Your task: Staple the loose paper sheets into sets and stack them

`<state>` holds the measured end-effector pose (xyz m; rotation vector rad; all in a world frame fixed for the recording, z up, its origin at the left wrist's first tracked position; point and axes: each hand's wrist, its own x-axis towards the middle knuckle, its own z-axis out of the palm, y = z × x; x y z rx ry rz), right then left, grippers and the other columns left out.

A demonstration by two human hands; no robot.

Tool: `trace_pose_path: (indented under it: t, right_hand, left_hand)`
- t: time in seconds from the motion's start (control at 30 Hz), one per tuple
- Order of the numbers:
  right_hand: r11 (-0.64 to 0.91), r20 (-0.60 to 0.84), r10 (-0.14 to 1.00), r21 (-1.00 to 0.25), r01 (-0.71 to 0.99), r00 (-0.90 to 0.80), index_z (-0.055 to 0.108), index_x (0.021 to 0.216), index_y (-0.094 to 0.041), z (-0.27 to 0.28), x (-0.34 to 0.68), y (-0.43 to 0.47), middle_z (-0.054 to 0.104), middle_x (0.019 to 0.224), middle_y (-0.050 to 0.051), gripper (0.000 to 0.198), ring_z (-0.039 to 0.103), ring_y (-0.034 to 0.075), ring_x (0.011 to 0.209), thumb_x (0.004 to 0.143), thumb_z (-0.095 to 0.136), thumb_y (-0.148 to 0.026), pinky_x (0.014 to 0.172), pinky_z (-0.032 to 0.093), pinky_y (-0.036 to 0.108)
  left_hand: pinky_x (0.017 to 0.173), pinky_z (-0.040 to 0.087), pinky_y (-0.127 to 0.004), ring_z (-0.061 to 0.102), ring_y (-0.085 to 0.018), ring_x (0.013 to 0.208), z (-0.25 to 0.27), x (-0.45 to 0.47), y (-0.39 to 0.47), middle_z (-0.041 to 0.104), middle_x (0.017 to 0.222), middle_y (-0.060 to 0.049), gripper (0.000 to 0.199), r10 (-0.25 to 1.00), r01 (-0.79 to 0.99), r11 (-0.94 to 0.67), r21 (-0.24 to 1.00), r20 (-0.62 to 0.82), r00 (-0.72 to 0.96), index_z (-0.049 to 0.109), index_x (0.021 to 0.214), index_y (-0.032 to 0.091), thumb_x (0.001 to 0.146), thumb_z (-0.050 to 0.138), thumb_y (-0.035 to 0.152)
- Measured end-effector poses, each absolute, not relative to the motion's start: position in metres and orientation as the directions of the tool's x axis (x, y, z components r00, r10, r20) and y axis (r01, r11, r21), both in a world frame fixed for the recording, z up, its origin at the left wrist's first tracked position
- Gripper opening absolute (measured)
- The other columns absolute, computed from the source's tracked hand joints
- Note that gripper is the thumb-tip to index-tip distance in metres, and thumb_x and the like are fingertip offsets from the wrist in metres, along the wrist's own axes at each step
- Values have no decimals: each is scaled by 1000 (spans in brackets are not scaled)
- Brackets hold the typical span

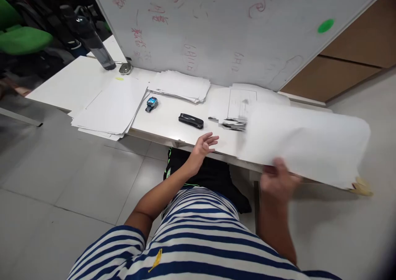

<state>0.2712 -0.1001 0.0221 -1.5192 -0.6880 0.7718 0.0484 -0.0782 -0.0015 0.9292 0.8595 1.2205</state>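
My left hand (202, 148) hovers at the desk's front edge, its fingers apart and holding nothing. Just beyond it lies a black stapler (191, 121). On the right, my right hand (280, 179), smeared by motion, grips the near edge of a white sheet of paper (312, 143) with the thumb on top. That sheet spreads over the desk's right end, and whether other sheets are held with it I cannot tell. Beside its left edge, small dark-and-white pieces (233, 124) lie by a printed sheet (243, 102), partly covered.
A stack of paper (111, 106) overhangs the desk's (161, 125) front edge at left; another paper stack (181, 86) lies at the back. Near them are a smartwatch (151, 103), a dark bottle (93, 44) and a small round metal object (125, 68). A whiteboard (216, 32) stands behind.
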Motion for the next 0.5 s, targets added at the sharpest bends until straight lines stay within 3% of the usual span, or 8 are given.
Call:
trace_pose_path:
  t: [0.07, 0.13, 0.2, 0.33, 0.4, 0.5]
  right_hand:
    - [-9, -41, 860, -998, -66, 509, 61, 130, -14, -1, 224, -97, 72, 121, 10, 63, 67, 27, 118, 77, 72, -48, 101, 56, 40]
    - [-38, -60, 962, -996, -86, 267, 60, 133, -20, -17, 186, -100, 73, 118, 8, 60, 66, 30, 119, 82, 68, -50, 101, 57, 50]
    - [-85, -85, 996, -996, 20, 31, 63, 131, -24, -25, 167, -104, 74, 114, 6, 53, 65, 31, 120, 88, 60, -55, 107, 51, 55]
    - [-54, -109, 977, -958, 282, -183, 71, 122, -28, -30, 168, -111, 75, 113, 5, 48, 60, 32, 126, 85, 66, -58, 123, 33, 54]
    - [-16, -125, 946, -940, 342, -300, 73, 118, -30, -32, 174, -113, 75, 115, 3, 42, 61, 30, 126, 86, 67, -56, 121, 37, 50]
    - [62, -123, 887, -923, 380, -445, 78, 102, -34, -37, 176, -115, 75, 114, -1, 31, 66, 27, 117, 95, 55, -54, 113, 46, 43]
  left_hand:
    - [106, 46, -39, 56, -27, 131, 1, 44, -92, 58, 144, -11, 83, 973, -451, 176, 875, -86, 212, 49, 140, 29, 74, 68, 74]
    - [103, 49, -38, 61, -28, 124, 3, 31, -94, 62, 139, -10, 87, 974, -501, 226, 835, -184, 132, 48, 142, 28, 70, 78, 67]
    - [97, 54, -37, 66, -27, 115, 0, 11, -88, 68, 129, -10, 78, 950, -539, 280, 795, -310, 37, 54, 136, 25, 71, 81, 58]
    - [92, 58, -42, 71, -30, 104, -12, -32, -70, 75, 108, -15, 55, 878, -560, 467, 684, -435, 200, 69, 113, 14, 76, 77, 55]
    - [91, 58, -44, 72, -31, 100, -12, -46, -65, 76, 105, -16, 53, 863, -524, 502, 688, -440, 249, 70, 109, 13, 75, 79, 53]
    - [87, 60, -42, 73, -28, 96, 6, -51, -67, 76, 106, -13, 49, 906, -405, 421, 812, -399, 141, 70, 108, 17, 72, 83, 48]
